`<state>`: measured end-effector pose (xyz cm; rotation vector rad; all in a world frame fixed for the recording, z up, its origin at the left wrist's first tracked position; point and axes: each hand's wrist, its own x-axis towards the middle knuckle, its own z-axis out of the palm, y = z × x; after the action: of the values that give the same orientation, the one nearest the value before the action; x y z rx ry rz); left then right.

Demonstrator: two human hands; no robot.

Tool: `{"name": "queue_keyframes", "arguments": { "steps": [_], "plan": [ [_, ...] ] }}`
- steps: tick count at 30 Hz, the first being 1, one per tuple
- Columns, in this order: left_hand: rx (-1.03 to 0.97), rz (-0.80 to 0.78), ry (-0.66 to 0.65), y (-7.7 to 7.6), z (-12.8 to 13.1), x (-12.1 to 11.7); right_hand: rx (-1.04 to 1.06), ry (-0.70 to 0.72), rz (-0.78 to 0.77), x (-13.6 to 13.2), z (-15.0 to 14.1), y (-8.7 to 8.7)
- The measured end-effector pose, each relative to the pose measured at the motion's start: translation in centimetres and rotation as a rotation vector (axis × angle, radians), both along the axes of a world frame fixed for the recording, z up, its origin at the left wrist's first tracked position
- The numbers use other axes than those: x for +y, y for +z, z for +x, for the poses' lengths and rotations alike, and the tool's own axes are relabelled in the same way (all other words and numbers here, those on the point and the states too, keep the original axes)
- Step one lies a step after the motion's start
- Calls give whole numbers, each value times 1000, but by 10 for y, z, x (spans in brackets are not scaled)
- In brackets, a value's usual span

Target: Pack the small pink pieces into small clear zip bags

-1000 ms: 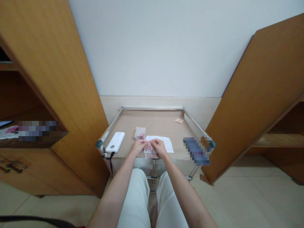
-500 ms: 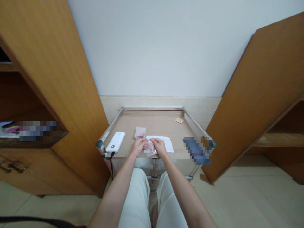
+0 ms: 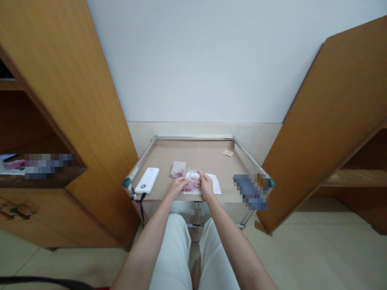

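Between my hands is a small clear plastic bag (image 3: 192,180) with pink and red bits inside, lying over a white sheet of paper (image 3: 215,184). My left hand (image 3: 177,187) pinches the bag's left edge. On the other side, my right hand (image 3: 207,187) has its fingers closed on the bag's right edge. Just beyond my left hand lies a second small clear bag (image 3: 178,169) with pinkish contents. What exactly the bits are is too small to tell.
A white power bank (image 3: 147,180) with a black strap lies at the left of the cardboard-covered cart top (image 3: 196,149). A small tan card (image 3: 228,153) is at the back right, and a blurred-out item (image 3: 250,192) lies front right. Wooden cabinets (image 3: 99,133) flank the cart.
The bag in my hands has turned and been spread flatter, its clear end now pointing away from me. My hands have moved slightly apart, the right one a little to the right.
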<state>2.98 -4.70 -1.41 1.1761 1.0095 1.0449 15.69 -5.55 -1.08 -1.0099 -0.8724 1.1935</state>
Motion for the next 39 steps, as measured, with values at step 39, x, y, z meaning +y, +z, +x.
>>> {"name": "queue_keyframes", "arguments": {
  "steps": [39],
  "plan": [
    [189,319,432,8,12,1,-103,35,170,3,3,-8]
  ]
}}
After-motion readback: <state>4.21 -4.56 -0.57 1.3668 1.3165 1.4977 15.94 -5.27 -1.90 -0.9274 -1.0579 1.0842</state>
